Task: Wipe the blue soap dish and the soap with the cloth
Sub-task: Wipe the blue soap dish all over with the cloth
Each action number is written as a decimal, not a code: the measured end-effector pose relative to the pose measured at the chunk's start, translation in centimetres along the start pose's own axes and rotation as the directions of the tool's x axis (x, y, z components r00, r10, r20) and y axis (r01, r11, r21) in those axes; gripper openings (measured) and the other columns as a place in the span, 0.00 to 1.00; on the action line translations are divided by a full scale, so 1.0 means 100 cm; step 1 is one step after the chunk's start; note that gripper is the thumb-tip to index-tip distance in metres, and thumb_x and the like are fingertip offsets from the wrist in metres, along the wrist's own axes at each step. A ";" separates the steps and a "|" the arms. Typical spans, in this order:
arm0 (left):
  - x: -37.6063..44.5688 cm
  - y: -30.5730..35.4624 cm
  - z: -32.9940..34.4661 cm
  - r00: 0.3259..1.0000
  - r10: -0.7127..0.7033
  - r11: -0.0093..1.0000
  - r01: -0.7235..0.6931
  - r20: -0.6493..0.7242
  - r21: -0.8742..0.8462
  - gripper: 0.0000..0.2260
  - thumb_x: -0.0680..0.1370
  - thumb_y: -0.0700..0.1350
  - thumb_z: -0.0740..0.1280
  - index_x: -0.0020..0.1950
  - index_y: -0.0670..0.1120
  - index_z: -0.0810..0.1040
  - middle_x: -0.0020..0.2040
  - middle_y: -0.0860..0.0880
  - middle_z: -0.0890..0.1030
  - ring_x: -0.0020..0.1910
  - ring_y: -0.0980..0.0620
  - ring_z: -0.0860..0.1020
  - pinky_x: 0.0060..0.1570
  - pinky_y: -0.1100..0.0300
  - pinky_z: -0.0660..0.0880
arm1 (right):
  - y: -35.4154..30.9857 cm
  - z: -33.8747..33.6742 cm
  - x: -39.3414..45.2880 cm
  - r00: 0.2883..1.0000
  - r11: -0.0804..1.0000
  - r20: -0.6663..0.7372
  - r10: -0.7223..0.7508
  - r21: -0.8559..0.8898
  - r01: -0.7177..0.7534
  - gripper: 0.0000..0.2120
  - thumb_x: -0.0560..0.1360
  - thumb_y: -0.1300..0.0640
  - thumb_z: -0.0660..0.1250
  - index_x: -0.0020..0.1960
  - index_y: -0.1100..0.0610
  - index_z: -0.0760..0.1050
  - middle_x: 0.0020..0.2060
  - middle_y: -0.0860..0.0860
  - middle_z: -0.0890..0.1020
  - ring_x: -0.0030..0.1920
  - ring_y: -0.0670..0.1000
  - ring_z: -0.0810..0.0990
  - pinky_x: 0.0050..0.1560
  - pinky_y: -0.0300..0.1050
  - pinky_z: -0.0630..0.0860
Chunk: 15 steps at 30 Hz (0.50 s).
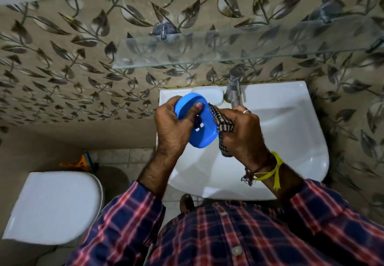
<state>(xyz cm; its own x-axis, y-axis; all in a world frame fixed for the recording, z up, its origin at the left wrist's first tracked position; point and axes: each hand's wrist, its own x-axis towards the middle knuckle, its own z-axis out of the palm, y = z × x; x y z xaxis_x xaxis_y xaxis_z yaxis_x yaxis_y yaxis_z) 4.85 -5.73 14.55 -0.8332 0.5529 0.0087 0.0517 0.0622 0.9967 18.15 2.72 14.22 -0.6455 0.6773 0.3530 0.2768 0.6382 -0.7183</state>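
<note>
The left hand (172,124) grips the blue soap dish (199,120) above the left part of the white sink (291,124). Its thumb lies inside the dish and the other fingers are curled behind it, so the dish is tilted, with its hollow side toward the camera. The right hand (241,132) holds the checked cloth (223,128) with the fingers closed around it, and the cloth touches the right edge of the dish. A ring is on one finger, and yellow and dark threads are tied on the right wrist.

A white soap (209,93) seems to lie at the back edge of the sink, just beside the metal tap (234,91). Above the sink, a glass shelf (228,47) is fixed on a wall with leaf-pattern tiles. At the lower left stands a white toilet (54,207) with the lid closed.
</note>
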 end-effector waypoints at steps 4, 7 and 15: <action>-0.013 -0.006 0.011 0.998 -0.049 0.999 0.049 0.034 -0.010 0.04 0.75 0.36 0.75 0.43 0.40 0.81 0.36 0.42 0.82 0.31 0.50 0.79 0.33 0.59 0.78 | -0.003 -0.002 0.014 0.998 0.999 -0.035 -0.052 -0.017 0.051 0.13 0.67 0.70 0.68 0.49 0.59 0.84 0.33 0.52 0.83 0.37 0.54 0.73 0.37 0.46 0.74; 0.000 0.004 0.008 0.999 0.001 0.998 -0.004 -0.053 -0.063 0.07 0.73 0.40 0.77 0.42 0.49 0.82 0.36 0.49 0.84 0.34 0.52 0.81 0.35 0.59 0.79 | -0.006 0.000 0.020 0.994 0.998 -0.083 -0.070 -0.016 0.068 0.15 0.66 0.70 0.67 0.49 0.58 0.83 0.30 0.45 0.75 0.37 0.50 0.70 0.36 0.41 0.69; -0.008 -0.002 0.009 0.997 0.008 0.997 -0.014 -0.081 -0.073 0.06 0.73 0.41 0.77 0.44 0.49 0.82 0.40 0.41 0.84 0.37 0.43 0.81 0.40 0.50 0.81 | -0.001 -0.002 0.016 0.999 0.999 0.007 -0.046 -0.016 0.046 0.10 0.70 0.68 0.65 0.46 0.59 0.82 0.33 0.52 0.82 0.38 0.55 0.73 0.38 0.49 0.75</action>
<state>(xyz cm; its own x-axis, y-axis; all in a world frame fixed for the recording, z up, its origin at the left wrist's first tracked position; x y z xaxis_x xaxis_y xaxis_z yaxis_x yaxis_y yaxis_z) 6.01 -5.45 14.29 -0.8745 0.4844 0.0233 0.0230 -0.0066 0.9997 17.25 3.78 14.99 -0.6627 0.6445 0.3813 0.2584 0.6747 -0.6913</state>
